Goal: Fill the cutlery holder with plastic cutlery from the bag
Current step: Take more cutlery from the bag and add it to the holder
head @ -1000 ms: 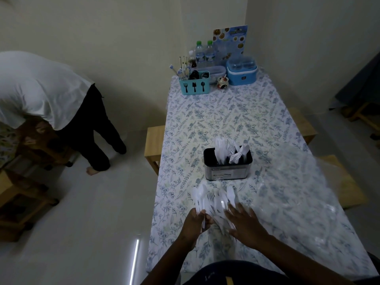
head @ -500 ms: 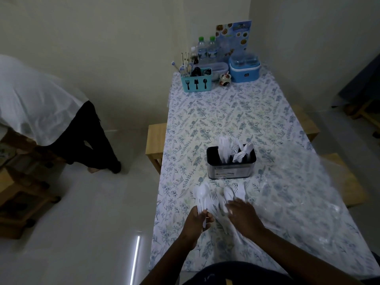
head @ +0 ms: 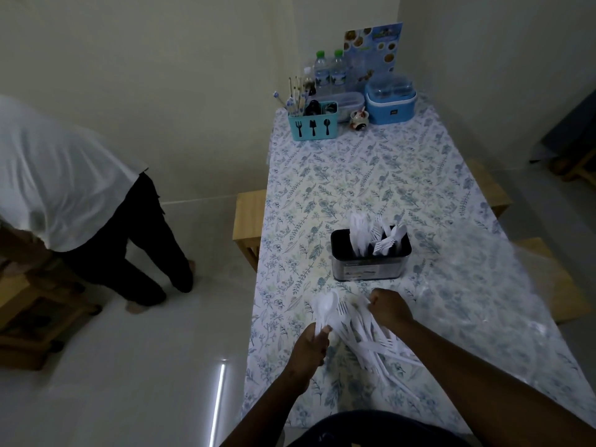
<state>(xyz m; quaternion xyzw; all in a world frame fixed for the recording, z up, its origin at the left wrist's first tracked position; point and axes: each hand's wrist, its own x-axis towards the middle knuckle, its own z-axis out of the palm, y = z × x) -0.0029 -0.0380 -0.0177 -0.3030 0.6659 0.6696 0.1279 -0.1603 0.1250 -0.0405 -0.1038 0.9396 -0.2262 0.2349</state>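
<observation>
On the tablecloth (head: 371, 175), the cutlery holder (head: 371, 259) stands midway along, with forks and spoons (head: 375, 235) in it. Near the front edge lies a pile of cutlery (head: 361, 333), the left hand (head: 311, 345) at its left, the right hand (head: 390, 309) on its far side. The clear bag (head: 503, 301) spreads along the right edge. At the far edge stand a caddy (head: 312, 124), bottles (head: 329, 74) and a box (head: 391, 101).
</observation>
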